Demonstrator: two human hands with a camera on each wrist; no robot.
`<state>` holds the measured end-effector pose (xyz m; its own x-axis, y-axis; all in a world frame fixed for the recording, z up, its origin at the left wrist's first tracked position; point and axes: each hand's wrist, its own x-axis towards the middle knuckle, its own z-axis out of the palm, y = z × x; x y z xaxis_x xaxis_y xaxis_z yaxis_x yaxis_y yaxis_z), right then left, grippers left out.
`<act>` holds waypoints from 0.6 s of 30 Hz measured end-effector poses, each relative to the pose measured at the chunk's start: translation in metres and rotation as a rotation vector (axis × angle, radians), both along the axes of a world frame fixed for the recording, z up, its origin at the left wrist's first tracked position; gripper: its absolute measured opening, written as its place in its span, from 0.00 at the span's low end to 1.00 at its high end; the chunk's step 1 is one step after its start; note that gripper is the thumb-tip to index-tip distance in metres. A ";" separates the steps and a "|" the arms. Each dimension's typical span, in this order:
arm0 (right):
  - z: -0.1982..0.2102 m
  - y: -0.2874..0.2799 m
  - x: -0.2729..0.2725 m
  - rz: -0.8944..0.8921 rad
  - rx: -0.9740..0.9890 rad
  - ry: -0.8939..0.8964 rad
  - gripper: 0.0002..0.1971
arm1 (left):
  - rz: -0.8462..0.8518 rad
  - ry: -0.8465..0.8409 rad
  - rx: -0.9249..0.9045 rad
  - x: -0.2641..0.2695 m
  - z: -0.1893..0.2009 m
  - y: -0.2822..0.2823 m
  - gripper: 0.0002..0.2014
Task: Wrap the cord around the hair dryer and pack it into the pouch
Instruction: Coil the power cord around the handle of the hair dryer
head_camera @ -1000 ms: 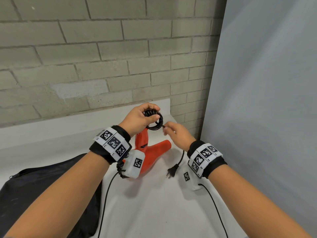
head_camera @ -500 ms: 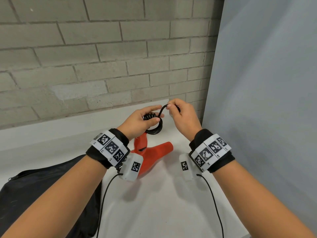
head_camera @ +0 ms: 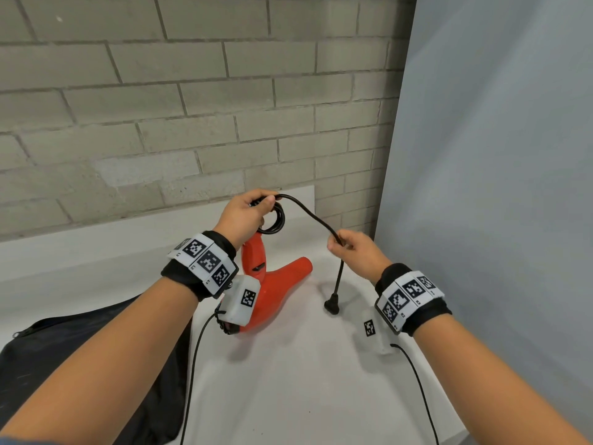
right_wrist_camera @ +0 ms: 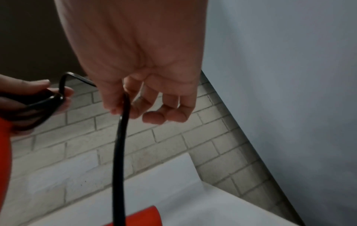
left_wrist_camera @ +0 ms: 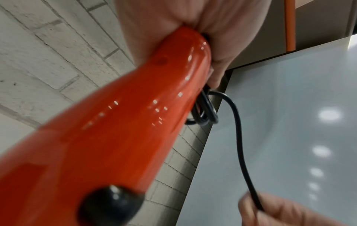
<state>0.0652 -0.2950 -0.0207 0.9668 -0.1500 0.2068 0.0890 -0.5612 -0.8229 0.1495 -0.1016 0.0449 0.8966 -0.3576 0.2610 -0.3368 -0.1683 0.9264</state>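
The orange hair dryer (head_camera: 272, 284) stands on the white table with its handle up and nozzle pointing right. My left hand (head_camera: 247, 213) grips the top of the handle (left_wrist_camera: 154, 91) and holds black cord loops (head_camera: 272, 223) there. The cord (head_camera: 308, 213) runs right to my right hand (head_camera: 349, 248), which pinches it between thumb and finger (right_wrist_camera: 123, 107). Below that hand the cord hangs down to the plug (head_camera: 332, 306), just above the table. The black pouch (head_camera: 64, 364) lies at the lower left, partly under my left forearm.
A brick wall (head_camera: 192, 107) rises behind the white table (head_camera: 288, 380). A grey panel (head_camera: 497, 187) closes off the right side, close to my right hand. The wrist cameras' thin cables (head_camera: 192, 364) trail along the table.
My right hand has moved from beside the left hand down and to the right, drawing out a length of cord. The plug now hangs in view. The left hand has kept its hold.
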 end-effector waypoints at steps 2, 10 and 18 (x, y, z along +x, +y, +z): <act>-0.011 -0.004 -0.003 0.063 0.013 0.085 0.11 | 0.009 -0.002 -0.005 0.000 0.000 0.001 0.08; -0.054 0.002 -0.001 0.154 -0.345 0.498 0.10 | -0.016 -0.032 0.010 -0.005 0.000 -0.007 0.09; -0.019 -0.002 0.002 -0.099 0.033 0.018 0.14 | 0.006 -0.068 0.024 -0.009 0.000 -0.013 0.09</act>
